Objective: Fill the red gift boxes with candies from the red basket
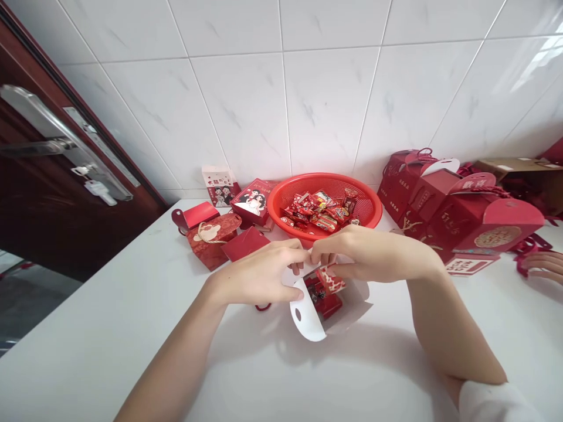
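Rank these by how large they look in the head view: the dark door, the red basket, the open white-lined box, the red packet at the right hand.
1. Dark door
2. Red basket and open box: unsure, as the box is nearer and partly covered
3. Red packet

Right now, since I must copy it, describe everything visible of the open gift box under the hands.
The open gift box looks like thin card, pale inside. A rounded white flap with an oval hole leans out at left; a pale panel shows at right. It rests on the white table, red packets inside. The left hand touches this flap; the right hand reaches over its far side.
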{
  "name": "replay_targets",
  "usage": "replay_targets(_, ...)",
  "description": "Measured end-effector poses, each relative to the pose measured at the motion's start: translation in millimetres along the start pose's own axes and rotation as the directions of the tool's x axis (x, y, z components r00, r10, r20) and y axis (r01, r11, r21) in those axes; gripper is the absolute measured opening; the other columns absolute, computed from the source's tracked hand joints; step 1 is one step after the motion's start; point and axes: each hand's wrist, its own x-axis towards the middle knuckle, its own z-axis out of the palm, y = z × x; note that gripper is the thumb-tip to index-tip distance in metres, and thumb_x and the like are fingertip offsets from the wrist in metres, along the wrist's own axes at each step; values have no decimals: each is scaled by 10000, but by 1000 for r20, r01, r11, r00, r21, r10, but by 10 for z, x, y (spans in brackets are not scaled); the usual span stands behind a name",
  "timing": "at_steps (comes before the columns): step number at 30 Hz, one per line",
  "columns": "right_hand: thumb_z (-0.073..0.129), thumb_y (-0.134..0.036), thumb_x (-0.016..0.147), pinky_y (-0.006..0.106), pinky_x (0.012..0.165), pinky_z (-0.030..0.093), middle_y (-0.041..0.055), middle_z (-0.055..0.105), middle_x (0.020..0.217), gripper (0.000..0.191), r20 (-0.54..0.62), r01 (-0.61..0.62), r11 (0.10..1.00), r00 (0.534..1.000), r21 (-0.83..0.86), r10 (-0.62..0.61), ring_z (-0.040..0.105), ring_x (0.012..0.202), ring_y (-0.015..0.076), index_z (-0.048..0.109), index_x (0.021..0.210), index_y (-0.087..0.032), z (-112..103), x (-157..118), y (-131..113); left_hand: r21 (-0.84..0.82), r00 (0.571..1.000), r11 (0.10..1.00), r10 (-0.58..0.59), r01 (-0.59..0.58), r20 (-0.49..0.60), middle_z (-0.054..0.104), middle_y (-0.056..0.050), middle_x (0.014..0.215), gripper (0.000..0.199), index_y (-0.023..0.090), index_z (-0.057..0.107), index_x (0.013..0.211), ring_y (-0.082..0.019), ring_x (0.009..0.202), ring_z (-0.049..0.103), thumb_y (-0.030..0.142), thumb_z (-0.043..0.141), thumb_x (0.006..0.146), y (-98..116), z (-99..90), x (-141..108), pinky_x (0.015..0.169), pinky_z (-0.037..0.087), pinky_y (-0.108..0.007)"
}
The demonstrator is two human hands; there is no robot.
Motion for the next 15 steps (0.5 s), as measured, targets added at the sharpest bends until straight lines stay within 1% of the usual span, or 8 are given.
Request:
replay_targets(2, 562, -95, 885, 271, 638, 403, 43, 719, 871, 204, -42, -90, 992, 995, -83, 86, 645, 762, 188, 700, 998, -193, 30, 8, 2, -9, 1000, 1000, -7, 7, -3, 595, -26, 1089, 447, 259, 651, 1208, -186, 891, 608, 276, 647, 762, -28, 2, -4, 736, 481, -267)
replay_targets(4, 567, -104, 877, 279, 643, 408, 48, 714, 865, 198, -75, -102, 989, 993, -111, 94, 648, 780, 204, 700, 984, -202, 56, 2, 2, -22, 1000, 1000, -11, 11, 2, 591, -28, 1094, 532, 286, 620, 1299, -187, 877, 610, 293, 642, 768, -48, 7, -1, 739, 488, -270)
replay_targets(8, 547, -157, 903, 277, 625, 401, 29, 690, 789, 167, -50, -24, 997, 999, -71, 21, 623, 697, 181, 695, 948, -221, 68, -61, -9, -45, 1000, 999, -11, 12, 29, 593, -32, 1055, 558, 298, 607, 1337, -191, 853, 617, 316, 626, 780, -49, 10, 9, 749, 493, -279)
replay_targets(11, 572, -201, 902, 278, 598, 394, 22, 673, 765, 111, -64, -51, 997, 997, -60, 47, 597, 653, 170, 682, 913, -217, 22, -155, -22, -24, 999, 999, -36, 37, 34, 602, -43, 1063, 548, 270, 618, 1327, -218, 944, 614, 329, 636, 782, -35, 0, 18, 758, 484, -275)
replay_targets(13, 593, -230, 897, 281, 604, 407, 29, 686, 808, 112, -105, -72, 996, 992, -51, 66, 612, 683, 178, 689, 953, -220, -31, -230, -33, -5, 998, 999, -46, 47, 38, 606, -44, 1056, 532, 263, 626, 1318, -230, 988, 605, 355, 640, 794, -40, -10, 26, 762, 475, -274)
replay_targets(15, 606, -273, 900, 287, 636, 435, 37, 707, 875, 156, -143, -69, 997, 988, -30, 64, 639, 754, 194, 704, 1014, -232, -81, -298, -39, 5, 998, 999, -49, 48, 47, 608, -41, 1040, 525, 264, 630, 1314, -231, 990, 606, 376, 640, 802, -59, -19, 34, 758, 467, -274)
